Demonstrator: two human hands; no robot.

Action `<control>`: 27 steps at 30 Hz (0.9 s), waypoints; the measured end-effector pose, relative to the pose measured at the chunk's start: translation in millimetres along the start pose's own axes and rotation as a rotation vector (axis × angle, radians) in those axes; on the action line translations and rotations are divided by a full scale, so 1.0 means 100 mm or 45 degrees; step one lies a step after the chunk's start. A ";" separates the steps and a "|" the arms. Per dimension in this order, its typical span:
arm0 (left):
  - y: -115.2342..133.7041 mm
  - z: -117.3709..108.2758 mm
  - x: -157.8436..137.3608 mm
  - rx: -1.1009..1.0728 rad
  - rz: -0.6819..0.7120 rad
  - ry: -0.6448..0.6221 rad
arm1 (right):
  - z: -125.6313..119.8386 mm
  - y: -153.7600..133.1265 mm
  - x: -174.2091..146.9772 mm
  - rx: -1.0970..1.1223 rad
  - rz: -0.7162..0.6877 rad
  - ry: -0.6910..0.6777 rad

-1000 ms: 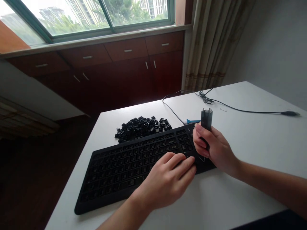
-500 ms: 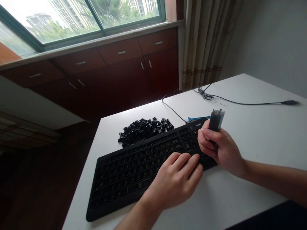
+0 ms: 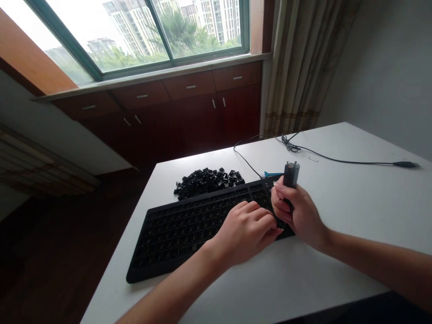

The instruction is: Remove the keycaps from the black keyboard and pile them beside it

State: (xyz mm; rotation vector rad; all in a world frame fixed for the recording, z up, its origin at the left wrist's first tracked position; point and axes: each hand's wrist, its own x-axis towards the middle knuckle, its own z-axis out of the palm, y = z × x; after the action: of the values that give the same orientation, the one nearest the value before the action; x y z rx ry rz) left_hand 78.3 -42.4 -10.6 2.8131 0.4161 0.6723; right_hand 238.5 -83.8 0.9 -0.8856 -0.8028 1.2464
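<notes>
A black keyboard with its keycaps off lies slantwise on the white table. My right hand is wrapped round a black upright tool with small prongs at its top end, held over the keyboard's right end. The tool's lower end is hidden by my fingers. My left hand lies across the keyboard's right half, fingers curled and tips brought together near the number keys. Whatever they pinch, if anything, is hidden. Behind the keyboard is a heap of loose black keycaps.
A blue-handled brush lies behind the keyboard, partly covered. The black cable runs from a coil to a plug at the right. A thin bent wire lies near the coil. The table edge drops off at the left.
The view has tilted up and turned slightly left. The tool in my right hand stands more upright and both hands are closer together. My left fingers have curled in more.
</notes>
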 end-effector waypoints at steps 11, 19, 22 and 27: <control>0.04 0.07 -0.05 0.044 -0.027 0.128 | 0.01 -0.01 0.06 0.002 -0.034 0.066; 0.07 0.09 -0.09 0.125 -0.006 0.175 | 0.06 0.02 0.05 0.000 -0.019 0.127; 0.08 0.08 -0.08 0.084 -0.026 0.191 | 0.06 0.04 0.06 0.001 -0.005 0.129; 0.12 0.05 -0.05 -0.038 -0.077 0.190 | 0.05 0.10 0.06 0.089 -0.033 0.063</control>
State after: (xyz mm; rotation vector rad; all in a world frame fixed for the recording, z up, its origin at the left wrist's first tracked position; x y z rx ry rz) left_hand 78.6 -56.0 -13.8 2.7204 0.5108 0.8711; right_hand 230.4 -76.0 -5.3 -0.8440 -0.7250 1.2185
